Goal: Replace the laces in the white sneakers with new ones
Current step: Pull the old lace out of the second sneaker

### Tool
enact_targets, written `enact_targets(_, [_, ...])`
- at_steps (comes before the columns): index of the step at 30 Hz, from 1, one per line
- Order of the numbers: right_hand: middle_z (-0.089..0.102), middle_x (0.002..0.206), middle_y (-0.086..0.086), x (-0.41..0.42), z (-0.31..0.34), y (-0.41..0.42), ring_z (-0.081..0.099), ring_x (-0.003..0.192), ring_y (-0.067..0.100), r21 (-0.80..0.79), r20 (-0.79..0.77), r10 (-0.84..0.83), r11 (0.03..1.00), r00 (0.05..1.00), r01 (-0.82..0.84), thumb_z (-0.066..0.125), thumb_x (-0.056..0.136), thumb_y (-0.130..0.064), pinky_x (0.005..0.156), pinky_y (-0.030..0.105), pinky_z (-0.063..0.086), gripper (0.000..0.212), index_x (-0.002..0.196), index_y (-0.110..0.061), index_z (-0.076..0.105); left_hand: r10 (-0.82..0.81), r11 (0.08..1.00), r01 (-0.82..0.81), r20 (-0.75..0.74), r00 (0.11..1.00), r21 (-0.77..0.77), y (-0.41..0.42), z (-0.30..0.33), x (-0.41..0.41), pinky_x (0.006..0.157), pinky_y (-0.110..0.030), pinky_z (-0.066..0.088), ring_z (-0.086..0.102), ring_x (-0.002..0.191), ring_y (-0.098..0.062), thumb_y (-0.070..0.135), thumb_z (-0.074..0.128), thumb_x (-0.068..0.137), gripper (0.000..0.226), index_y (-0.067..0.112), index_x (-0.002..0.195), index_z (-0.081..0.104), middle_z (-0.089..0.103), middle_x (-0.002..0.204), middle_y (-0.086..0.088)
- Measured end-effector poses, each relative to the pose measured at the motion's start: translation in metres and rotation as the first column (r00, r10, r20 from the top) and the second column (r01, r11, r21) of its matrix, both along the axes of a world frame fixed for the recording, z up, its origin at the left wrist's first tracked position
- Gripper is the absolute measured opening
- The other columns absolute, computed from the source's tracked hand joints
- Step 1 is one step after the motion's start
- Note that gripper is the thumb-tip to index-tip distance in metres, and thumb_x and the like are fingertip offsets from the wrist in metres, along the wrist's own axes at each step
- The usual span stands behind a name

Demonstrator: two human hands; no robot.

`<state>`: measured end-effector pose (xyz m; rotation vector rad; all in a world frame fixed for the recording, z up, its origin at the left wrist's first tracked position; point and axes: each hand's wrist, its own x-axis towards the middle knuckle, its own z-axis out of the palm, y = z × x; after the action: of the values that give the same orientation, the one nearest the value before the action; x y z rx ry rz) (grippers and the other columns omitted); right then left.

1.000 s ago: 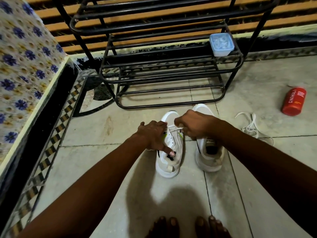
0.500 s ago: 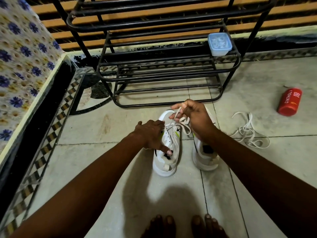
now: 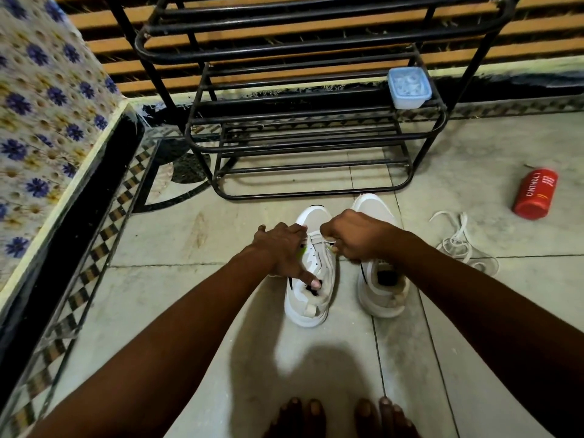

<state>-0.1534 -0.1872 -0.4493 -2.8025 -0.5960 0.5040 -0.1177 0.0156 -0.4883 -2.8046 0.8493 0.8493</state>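
Just below the centre of the frame, a pair of white low-top sneakers stands side by side on pale floor tiles, toes pointing up the picture. The left sneaker [image 3: 311, 273] carries a white lace [image 3: 319, 239] across its upper eyelets; the right sneaker [image 3: 380, 279] looks unlaced. The left hand [image 3: 281, 248] rests over the left sneaker's side, steadying it, its forefinger extended down to the collar. The right hand [image 3: 354, 235] is curled in a fist, pinching the lace near the eyelets. To do this well, I would pull the lace through evenly and flat while the shoe is kept pinned. A loose white lace [image 3: 458, 245] lies tangled at right; further right lies a red cylindrical bottle [image 3: 535, 193]. A black metal shoe rack [image 3: 316, 121] holding a pale blue lidded box [image 3: 409, 87] fills the upper centre.
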Motion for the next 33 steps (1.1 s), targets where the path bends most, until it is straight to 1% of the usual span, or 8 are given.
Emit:
enact_targets(6, [0.058, 0.078, 0.002, -0.003, 0.019, -0.01, 0.054, 0.08, 0.026, 0.005, 0.289, -0.149, 0.988, 0.945, 0.155, 0.053, 0.077, -0.022, 0.065, 0.031, 0.035, 0.005, 0.073, -0.024, 0.051, 0.0, 1.0, 0.0, 0.005, 1.0, 0.005, -0.001, 0.0, 0.0, 0.123, -0.063, 0.009, 0.015, 0.155, -0.018, 0.098, 0.062, 0.05, 0.145, 0.025, 0.164, 0.011, 0.015, 0.171, 0.01])
enact_targets(10, [0.061, 0.081, -0.003, -0.011, 0.017, -0.017, 0.046, 0.086, 0.019, 0.433, 0.263, -0.337, 0.879, 0.904, 0.202, 0.054, 0.08, 0.0, 0.071, 0.032, 0.032, 0.019, 0.075, -0.019, 0.056, 0.0, 1.0, 0.0, 0.001, 1.0, -0.001, 0.0, -0.003, 0.003, 0.125, -0.061, 0.008, 0.01, 0.157, -0.017, 0.099, 0.061, 0.048, 0.145, 0.025, 0.164, 0.013, 0.013, 0.171, 0.01])
enact_targets(15, [0.065, 0.101, 0.021, -0.018, -0.01, 0.009, 0.068, 0.091, 0.032, 0.877, -0.395, -0.42, 0.092, 0.817, 0.471, 0.046, 0.101, 0.004, 0.075, 0.035, 0.054, 0.018, 0.085, -0.001, 0.053, -0.004, 0.999, 0.004, 0.0, 1.0, -0.035, 0.004, -0.009, 0.005, 0.126, -0.056, 0.008, 0.011, 0.157, -0.015, 0.102, 0.057, 0.045, 0.146, 0.026, 0.163, 0.016, 0.012, 0.171, 0.011])
enact_targets(17, [0.063, 0.091, 0.019, -0.013, -0.017, 0.014, 0.065, 0.074, 0.031, 0.844, -0.508, -0.381, -0.04, 0.772, 0.535, 0.041, 0.104, 0.003, 0.07, 0.044, 0.05, 0.023, 0.084, -0.004, 0.049, -0.011, 0.999, 0.011, 0.008, 1.0, -0.05, 0.006, -0.012, 0.006, 0.127, -0.053, 0.011, 0.013, 0.157, -0.014, 0.103, 0.055, 0.044, 0.146, 0.026, 0.162, 0.019, 0.013, 0.171, 0.011])
enact_targets(23, [0.057, 0.07, 0.007, -0.006, -0.014, -0.006, 0.048, 0.055, 0.018, 0.78, -0.155, -0.429, 0.5, 0.89, 0.377, 0.043, 0.086, 0.005, 0.051, 0.034, 0.04, 0.02, 0.081, -0.015, 0.045, -0.032, 0.997, 0.034, 0.036, 0.999, -0.069, 0.006, -0.014, 0.009, 0.127, -0.051, 0.011, 0.017, 0.156, -0.015, 0.105, 0.053, 0.041, 0.148, 0.024, 0.161, 0.024, 0.019, 0.17, 0.008])
enact_targets(26, [0.055, 0.074, 0.002, -0.004, -0.007, -0.004, 0.054, 0.069, 0.027, 0.372, 0.072, -0.209, 0.913, 0.975, 0.168, 0.049, 0.076, -0.004, 0.055, 0.031, 0.038, 0.017, 0.08, -0.019, 0.041, -0.036, 0.997, 0.039, 0.039, 0.999, -0.067, 0.006, -0.013, 0.009, 0.127, -0.05, 0.012, 0.017, 0.156, -0.015, 0.105, 0.054, 0.042, 0.147, 0.023, 0.161, 0.024, 0.02, 0.17, 0.007])
enact_targets(29, [0.047, 0.071, 0.003, -0.007, -0.007, 0.003, 0.046, 0.056, 0.021, 0.025, 0.015, -0.044, 0.999, 0.999, 0.043, 0.055, 0.08, -0.006, 0.045, 0.027, 0.026, 0.027, 0.076, -0.022, 0.034, -0.033, 0.998, 0.035, 0.029, 0.999, -0.06, 0.005, -0.01, 0.006, 0.127, -0.05, 0.013, 0.017, 0.156, -0.017, 0.103, 0.055, 0.045, 0.146, 0.022, 0.162, 0.022, 0.019, 0.171, 0.005])
enact_targets(33, [0.051, 0.071, 0.003, -0.012, -0.001, 0.011, 0.051, 0.061, 0.025, 0.007, 0.098, -0.06, 0.998, 0.993, 0.06, 0.056, 0.084, -0.01, 0.048, 0.028, 0.029, 0.015, 0.077, -0.019, 0.045, -0.029, 0.997, 0.032, 0.04, 0.999, -0.07, 0.004, -0.007, 0.005, 0.125, -0.05, 0.018, 0.025, 0.153, -0.02, 0.1, 0.061, 0.049, 0.137, 0.021, 0.158, 0.029, 0.028, 0.167, 0.003])
